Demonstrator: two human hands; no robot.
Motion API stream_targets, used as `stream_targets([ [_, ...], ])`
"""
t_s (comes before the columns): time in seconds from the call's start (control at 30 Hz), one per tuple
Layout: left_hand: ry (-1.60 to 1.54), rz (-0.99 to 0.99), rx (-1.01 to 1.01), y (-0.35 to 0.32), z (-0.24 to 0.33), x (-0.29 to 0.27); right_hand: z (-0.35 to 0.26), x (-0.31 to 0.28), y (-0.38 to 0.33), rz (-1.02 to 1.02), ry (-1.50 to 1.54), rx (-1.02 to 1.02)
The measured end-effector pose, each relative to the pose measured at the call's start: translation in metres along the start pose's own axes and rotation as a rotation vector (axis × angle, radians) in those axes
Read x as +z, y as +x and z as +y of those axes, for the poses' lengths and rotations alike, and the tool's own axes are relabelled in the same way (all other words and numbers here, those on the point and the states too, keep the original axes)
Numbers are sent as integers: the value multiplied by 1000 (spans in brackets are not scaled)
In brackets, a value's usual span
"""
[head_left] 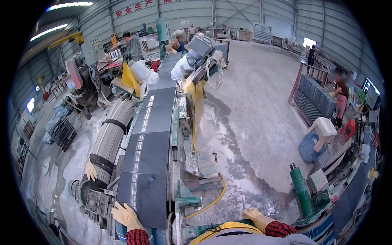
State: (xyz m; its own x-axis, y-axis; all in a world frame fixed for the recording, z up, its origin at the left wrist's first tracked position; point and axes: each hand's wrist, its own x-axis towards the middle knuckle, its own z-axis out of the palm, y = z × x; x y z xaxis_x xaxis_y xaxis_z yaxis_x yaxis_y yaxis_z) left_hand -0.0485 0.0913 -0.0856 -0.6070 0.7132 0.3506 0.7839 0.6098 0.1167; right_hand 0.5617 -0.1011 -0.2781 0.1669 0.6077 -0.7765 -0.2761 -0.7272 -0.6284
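My left grip (126, 215), a yellow-gloved hand, lies with its fingers spread flat on the near left corner of the nearest dark stone slab (143, 192), touching it without clamping. That slab lies on the long conveyor line (157, 102), last in a row of glossy dark slabs running away from me. My right grip (256, 216), also gloved, rests palm down with its fingers loosely apart, holding nothing, low at the right near a yellow hose (212, 201). A green cylinder (301, 190) stands further right. The wet concrete floor (253, 122) spreads beyond.
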Motion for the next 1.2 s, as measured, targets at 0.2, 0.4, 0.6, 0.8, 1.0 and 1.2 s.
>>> stream_targets([
  [0.2,7,57,26,-3,-4,2,-4,2,-5,-4,-3,10],
  [0.4,9,17,12,-3,-7,-1,-14,12,-17,34,-168,-16],
  [0.6,19,46,9,-5,-17,8,-16,17,-18,39,-237,-54],
  [0.8,-11,-24,0,-8,-14,-2,-12,10,-10,28,-308,-59],
  [1.0,-6,-35,-2,-11,-20,-6,-23,17,-18,8,-365,-36],
  [1.2,-41,-161,-43,-13,-8,-28,-16,12,-12,32,-314,-20],
])
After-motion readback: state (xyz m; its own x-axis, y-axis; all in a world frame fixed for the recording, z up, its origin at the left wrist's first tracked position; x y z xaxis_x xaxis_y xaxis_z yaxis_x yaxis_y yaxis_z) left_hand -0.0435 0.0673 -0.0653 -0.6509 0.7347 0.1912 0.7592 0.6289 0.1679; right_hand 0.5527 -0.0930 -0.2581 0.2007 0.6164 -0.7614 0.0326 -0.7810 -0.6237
